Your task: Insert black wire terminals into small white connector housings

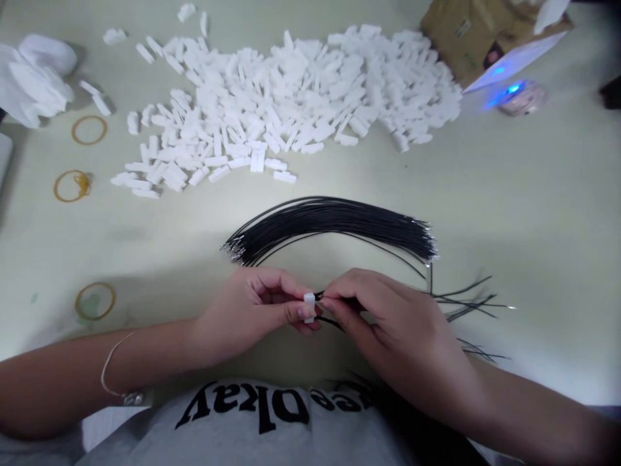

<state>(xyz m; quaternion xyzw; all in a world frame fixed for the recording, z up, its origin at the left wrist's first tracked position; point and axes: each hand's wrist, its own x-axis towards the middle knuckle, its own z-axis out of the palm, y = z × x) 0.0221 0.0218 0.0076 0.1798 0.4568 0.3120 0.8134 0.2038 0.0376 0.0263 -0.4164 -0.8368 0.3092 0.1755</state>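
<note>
The left hand [252,310] is pinching a seemingly part-wired block [309,307], the right hand [388,317] a wire [318,296]; piled blocks [291,97] and bundled wires [334,217] are waiting.

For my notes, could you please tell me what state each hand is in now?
Left hand: closed, holding a white piece.
Right hand: closed, pinching a black wire.

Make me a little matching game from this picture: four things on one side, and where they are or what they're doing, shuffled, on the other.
Column one
1. left hand
2. bundle of black wires
3. rubber bands
4. brown container

Column two
A. near the top right corner
B. lying in an arc, mid-picture
C. gripping a small white piece
D. spread down the left side

Right pairs: 1-C, 2-B, 3-D, 4-A
</note>
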